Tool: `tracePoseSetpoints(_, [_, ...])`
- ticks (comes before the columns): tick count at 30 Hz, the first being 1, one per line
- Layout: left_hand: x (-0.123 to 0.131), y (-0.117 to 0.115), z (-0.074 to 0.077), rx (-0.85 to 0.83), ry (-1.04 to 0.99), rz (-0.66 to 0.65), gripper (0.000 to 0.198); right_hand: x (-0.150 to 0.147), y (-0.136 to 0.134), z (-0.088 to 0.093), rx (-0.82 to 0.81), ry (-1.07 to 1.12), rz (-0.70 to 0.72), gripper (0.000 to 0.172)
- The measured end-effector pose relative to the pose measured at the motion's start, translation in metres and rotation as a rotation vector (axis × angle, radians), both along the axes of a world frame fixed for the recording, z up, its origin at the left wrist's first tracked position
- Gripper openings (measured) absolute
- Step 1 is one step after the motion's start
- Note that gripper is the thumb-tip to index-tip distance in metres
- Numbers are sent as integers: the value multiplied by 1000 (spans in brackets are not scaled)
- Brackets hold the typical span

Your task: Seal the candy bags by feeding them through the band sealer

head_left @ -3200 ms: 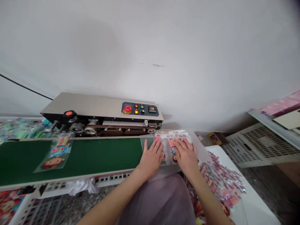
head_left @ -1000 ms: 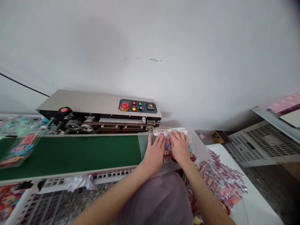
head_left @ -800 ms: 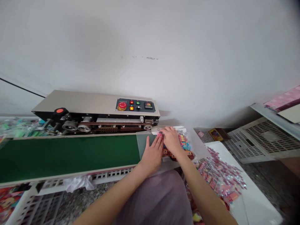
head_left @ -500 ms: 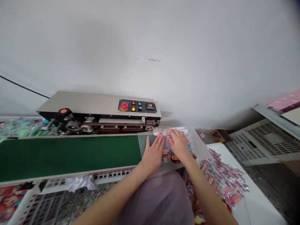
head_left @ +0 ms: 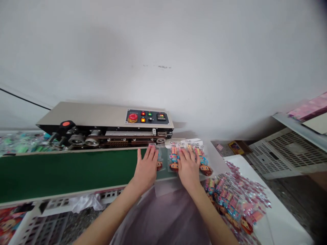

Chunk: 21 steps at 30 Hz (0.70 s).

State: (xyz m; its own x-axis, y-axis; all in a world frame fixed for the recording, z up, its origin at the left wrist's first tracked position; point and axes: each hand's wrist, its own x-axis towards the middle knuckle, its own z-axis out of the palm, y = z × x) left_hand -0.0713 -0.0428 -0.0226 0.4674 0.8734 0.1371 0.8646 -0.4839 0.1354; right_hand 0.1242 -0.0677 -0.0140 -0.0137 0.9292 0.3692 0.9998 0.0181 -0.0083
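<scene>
My left hand (head_left: 146, 166) lies flat with fingers spread on a clear toy packet (head_left: 158, 160) at the right end of the green conveyor belt (head_left: 63, 172). My right hand (head_left: 187, 166) rests flat, fingers apart, on a small stack of the same colourful packets (head_left: 201, 160) on the clear feed plate just right of the belt. The band sealer machine (head_left: 107, 124) with its control panel (head_left: 146, 117) stands behind the belt, and the packet's top edge sits near its intake.
A heap of more packets (head_left: 235, 200) lies on a white surface at the right. White plastic crates (head_left: 281, 153) stand at far right and below the belt. More packets are piled at far left (head_left: 17, 143). A white wall is behind.
My left hand has slid left onto the belt with one packet under it. My right hand stays on the stack. The packet seen earlier on the belt has travelled off to the left.
</scene>
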Motion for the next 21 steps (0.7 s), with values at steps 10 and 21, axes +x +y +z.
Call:
tracePoseSetpoints(10, [57,-9,-2,-89,-92,-254,58,6,79,9,-177,151,100,33])
tracePoseSetpoints(21, [54,-12,-24,-3,-100,-254,59,12,82,10,-231,143,118,23])
